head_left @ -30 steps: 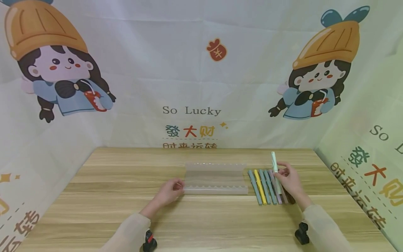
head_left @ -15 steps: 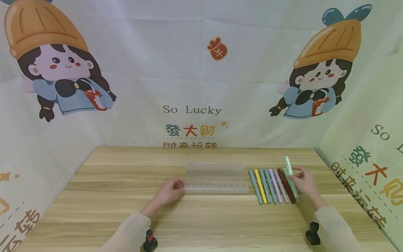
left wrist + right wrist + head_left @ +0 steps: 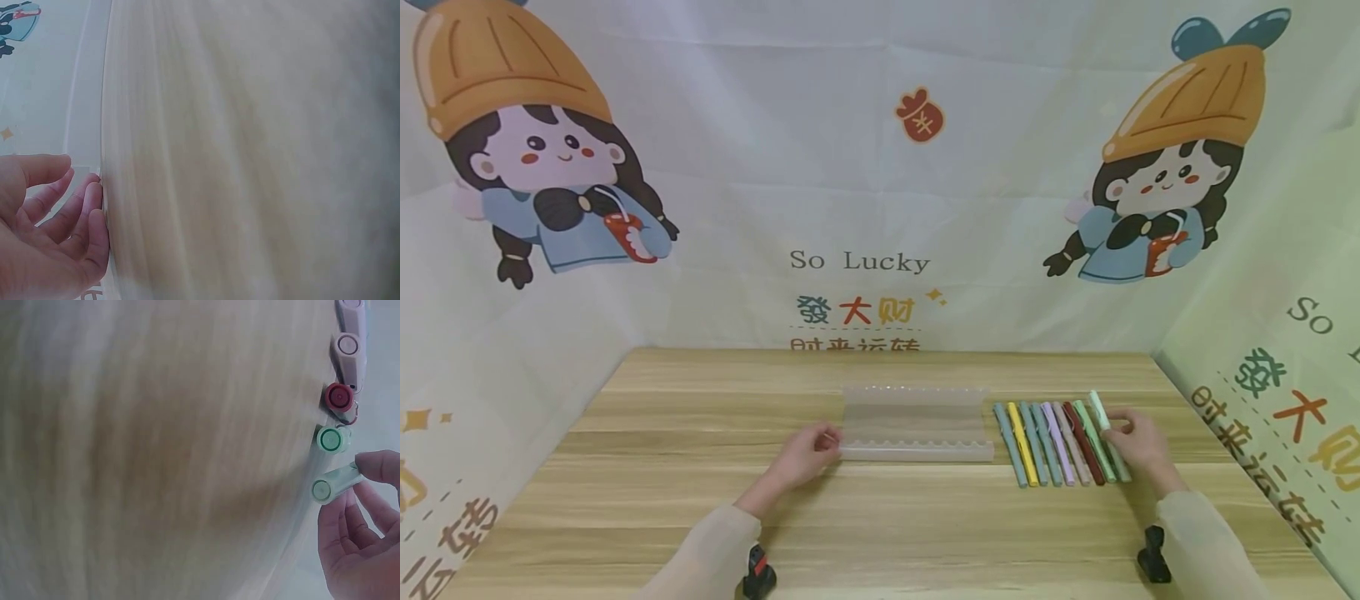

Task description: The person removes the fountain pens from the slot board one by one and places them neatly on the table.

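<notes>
My right hand (image 3: 1141,446) pinches a pale mint pen (image 3: 1099,408) between thumb and fingers, at the right end of a row of pens. Its top end is tilted up and its lower end is close to the tabletop. Beside it lie a green pen (image 3: 1093,440), a dark red pen (image 3: 1084,442) and a lilac pen (image 3: 1057,442). In the right wrist view the mint pen's end (image 3: 322,490) points at the camera. My left hand (image 3: 810,454) is at the left end of a clear scalloped pen rack (image 3: 917,452); its fingers are loosely bent, with nothing visible gripped.
Further left in the row are a yellow pen (image 3: 1022,442) and several teal pens, one of them a teal pen (image 3: 1010,446) at the row's left end. All lie on a wooden table (image 3: 880,533). A printed cloth (image 3: 850,167) hangs behind the table's far edge.
My right hand has moved right and lower with the mint pen, from over the row to its right end, uncovering the dark red and green pens. My left hand stays at the rack.
</notes>
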The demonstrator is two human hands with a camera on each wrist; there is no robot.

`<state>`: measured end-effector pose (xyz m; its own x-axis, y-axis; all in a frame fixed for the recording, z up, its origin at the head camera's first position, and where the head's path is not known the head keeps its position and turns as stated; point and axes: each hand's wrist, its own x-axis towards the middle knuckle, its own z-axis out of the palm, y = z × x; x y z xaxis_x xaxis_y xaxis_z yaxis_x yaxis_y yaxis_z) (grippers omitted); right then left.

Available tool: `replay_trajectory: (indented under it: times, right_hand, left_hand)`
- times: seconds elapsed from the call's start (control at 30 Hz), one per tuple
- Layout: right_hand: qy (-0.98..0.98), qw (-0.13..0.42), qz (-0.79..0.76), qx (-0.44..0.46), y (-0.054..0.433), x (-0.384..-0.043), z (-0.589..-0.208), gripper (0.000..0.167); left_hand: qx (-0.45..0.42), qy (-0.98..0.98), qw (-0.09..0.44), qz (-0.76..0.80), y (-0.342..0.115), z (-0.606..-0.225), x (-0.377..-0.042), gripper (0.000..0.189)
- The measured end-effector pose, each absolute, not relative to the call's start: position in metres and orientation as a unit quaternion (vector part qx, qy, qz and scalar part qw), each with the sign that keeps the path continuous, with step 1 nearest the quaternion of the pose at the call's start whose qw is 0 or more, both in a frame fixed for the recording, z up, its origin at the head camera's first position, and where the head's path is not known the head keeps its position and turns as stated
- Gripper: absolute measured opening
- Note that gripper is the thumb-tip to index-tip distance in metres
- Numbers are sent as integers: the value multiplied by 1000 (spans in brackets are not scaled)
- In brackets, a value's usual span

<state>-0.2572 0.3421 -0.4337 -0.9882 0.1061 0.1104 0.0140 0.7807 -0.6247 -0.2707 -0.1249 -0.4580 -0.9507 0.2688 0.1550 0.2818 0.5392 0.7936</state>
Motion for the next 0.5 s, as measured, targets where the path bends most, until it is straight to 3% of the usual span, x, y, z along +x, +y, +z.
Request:
replay_trajectory:
  times: [0.33,0.5]
  right_hand:
    - [-952,40,302,-43,345,-261,-437,35]
    - [-950,56,306,-27,357,-271,-452,36]
  left_hand:
    - [-156,-877,3,-455,-125,-456,-269,14]
    - [-159,-875,4,-457,-125,-456,-270,14]
